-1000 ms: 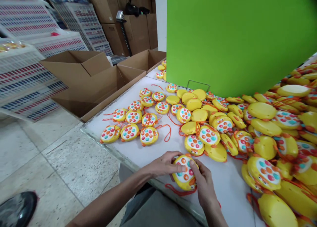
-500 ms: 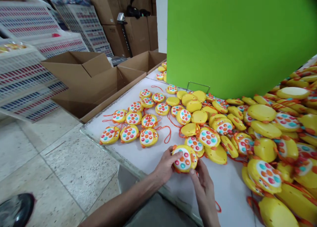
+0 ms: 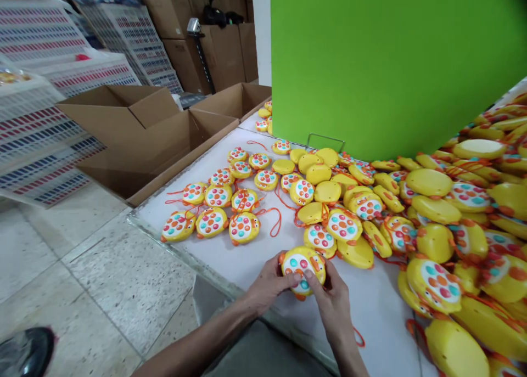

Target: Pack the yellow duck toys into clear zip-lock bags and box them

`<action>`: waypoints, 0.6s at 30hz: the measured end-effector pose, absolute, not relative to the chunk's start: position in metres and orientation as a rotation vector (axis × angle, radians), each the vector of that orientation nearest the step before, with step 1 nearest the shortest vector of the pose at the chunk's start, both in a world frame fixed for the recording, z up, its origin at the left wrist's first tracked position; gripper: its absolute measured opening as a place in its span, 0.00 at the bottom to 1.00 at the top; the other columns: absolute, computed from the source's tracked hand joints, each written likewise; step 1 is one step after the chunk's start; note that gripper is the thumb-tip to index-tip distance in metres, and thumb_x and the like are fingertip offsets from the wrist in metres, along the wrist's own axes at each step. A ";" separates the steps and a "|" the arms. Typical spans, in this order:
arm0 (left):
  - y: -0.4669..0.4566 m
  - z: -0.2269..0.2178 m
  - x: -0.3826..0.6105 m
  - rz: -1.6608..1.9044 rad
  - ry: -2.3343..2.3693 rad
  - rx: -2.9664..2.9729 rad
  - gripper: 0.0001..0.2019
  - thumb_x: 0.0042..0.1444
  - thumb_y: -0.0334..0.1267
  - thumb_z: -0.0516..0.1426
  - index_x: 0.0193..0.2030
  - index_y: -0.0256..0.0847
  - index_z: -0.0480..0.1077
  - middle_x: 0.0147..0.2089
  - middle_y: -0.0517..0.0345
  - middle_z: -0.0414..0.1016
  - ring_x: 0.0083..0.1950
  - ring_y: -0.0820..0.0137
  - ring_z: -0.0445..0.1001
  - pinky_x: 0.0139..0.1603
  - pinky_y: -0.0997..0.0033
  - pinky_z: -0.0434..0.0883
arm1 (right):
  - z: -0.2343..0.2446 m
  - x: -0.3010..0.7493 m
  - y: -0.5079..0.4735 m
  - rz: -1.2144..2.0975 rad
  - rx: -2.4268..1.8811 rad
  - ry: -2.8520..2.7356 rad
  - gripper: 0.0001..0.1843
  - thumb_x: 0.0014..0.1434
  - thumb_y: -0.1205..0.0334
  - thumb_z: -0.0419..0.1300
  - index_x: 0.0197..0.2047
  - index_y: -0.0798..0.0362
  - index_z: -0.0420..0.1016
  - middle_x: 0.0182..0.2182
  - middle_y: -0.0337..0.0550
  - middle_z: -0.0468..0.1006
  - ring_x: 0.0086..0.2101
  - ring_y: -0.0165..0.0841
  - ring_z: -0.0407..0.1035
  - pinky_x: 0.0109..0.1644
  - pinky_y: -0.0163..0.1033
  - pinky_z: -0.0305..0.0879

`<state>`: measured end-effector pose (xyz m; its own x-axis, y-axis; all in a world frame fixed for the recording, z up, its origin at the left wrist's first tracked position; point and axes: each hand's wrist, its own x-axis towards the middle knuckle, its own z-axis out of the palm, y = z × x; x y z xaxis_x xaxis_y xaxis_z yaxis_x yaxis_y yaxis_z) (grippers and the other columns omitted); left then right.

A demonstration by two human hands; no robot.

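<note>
A yellow round toy (image 3: 302, 266) with red, orange and teal buttons is held face up just above the near edge of the white table (image 3: 373, 305). My left hand (image 3: 269, 282) grips its left side, thumb on the button face. My right hand (image 3: 332, 302) grips its right side, thumb pressing the buttons. An orange cord (image 3: 359, 337) trails from under my right hand. Several identical toys lie in neat rows (image 3: 224, 201) at the left of the table, button side up.
A big loose heap of the same yellow toys (image 3: 444, 212) fills the table's right side below a green board (image 3: 391, 58). Open cardboard boxes (image 3: 140, 130) stand left of the table. White crates (image 3: 45, 91) are stacked at far left. A dark shoe (image 3: 22, 350) rests on the tiled floor.
Both hands lifted the toy from the table edge, carried it a little away from me, and turned it. The thumbs now press its button face.
</note>
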<state>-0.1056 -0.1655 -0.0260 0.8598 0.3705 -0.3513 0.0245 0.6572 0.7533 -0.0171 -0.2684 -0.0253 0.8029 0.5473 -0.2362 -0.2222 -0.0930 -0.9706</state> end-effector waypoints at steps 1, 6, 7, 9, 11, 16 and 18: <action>-0.163 -0.027 -0.107 0.184 0.506 0.838 0.23 0.45 0.39 0.66 0.46 0.37 0.65 0.44 0.52 0.72 0.41 0.67 0.71 0.42 0.68 0.70 | -0.024 -0.018 -0.267 0.657 -1.537 -0.268 0.25 0.48 0.50 0.63 0.45 0.56 0.70 0.39 0.46 0.78 0.38 0.39 0.72 0.40 0.41 0.71; -0.156 -0.029 -0.110 0.179 0.570 0.888 0.23 0.44 0.42 0.66 0.45 0.35 0.66 0.35 0.56 0.71 0.31 0.73 0.69 0.28 0.78 0.67 | -0.024 -0.022 -0.264 0.689 -1.503 -0.278 0.26 0.48 0.50 0.64 0.47 0.56 0.69 0.40 0.47 0.78 0.38 0.39 0.73 0.39 0.40 0.72; -0.156 -0.030 -0.110 0.189 0.586 0.899 0.23 0.44 0.42 0.66 0.44 0.35 0.66 0.34 0.57 0.71 0.29 0.75 0.67 0.25 0.81 0.64 | -0.024 -0.022 -0.264 0.694 -1.500 -0.276 0.26 0.48 0.51 0.64 0.47 0.56 0.69 0.41 0.48 0.78 0.39 0.40 0.73 0.40 0.40 0.72; -0.155 -0.030 -0.109 0.199 0.600 0.889 0.23 0.43 0.42 0.67 0.44 0.35 0.67 0.34 0.57 0.70 0.29 0.76 0.67 0.23 0.82 0.62 | -0.027 -0.021 -0.263 0.697 -1.494 -0.267 0.27 0.48 0.51 0.64 0.48 0.56 0.69 0.43 0.49 0.77 0.41 0.41 0.73 0.41 0.41 0.72; -0.155 -0.030 -0.109 0.192 0.592 0.841 0.23 0.43 0.41 0.66 0.45 0.35 0.67 0.37 0.54 0.71 0.32 0.73 0.69 0.27 0.79 0.67 | -0.029 -0.020 -0.263 0.693 -1.499 -0.250 0.29 0.48 0.51 0.64 0.50 0.56 0.67 0.44 0.49 0.77 0.42 0.41 0.72 0.42 0.42 0.72; -0.155 -0.029 -0.112 0.166 0.525 0.787 0.21 0.44 0.38 0.66 0.44 0.33 0.68 0.40 0.50 0.73 0.37 0.67 0.73 0.38 0.69 0.71 | -0.031 -0.016 -0.264 0.767 -1.518 -0.283 0.32 0.48 0.49 0.63 0.53 0.57 0.65 0.45 0.50 0.76 0.43 0.41 0.72 0.44 0.42 0.71; -0.154 -0.031 -0.112 0.188 0.532 0.801 0.19 0.43 0.36 0.67 0.41 0.32 0.69 0.38 0.51 0.74 0.35 0.68 0.73 0.37 0.69 0.72 | -0.029 -0.018 -0.263 0.765 -1.535 -0.296 0.32 0.50 0.48 0.61 0.54 0.57 0.64 0.47 0.51 0.75 0.44 0.40 0.71 0.45 0.41 0.70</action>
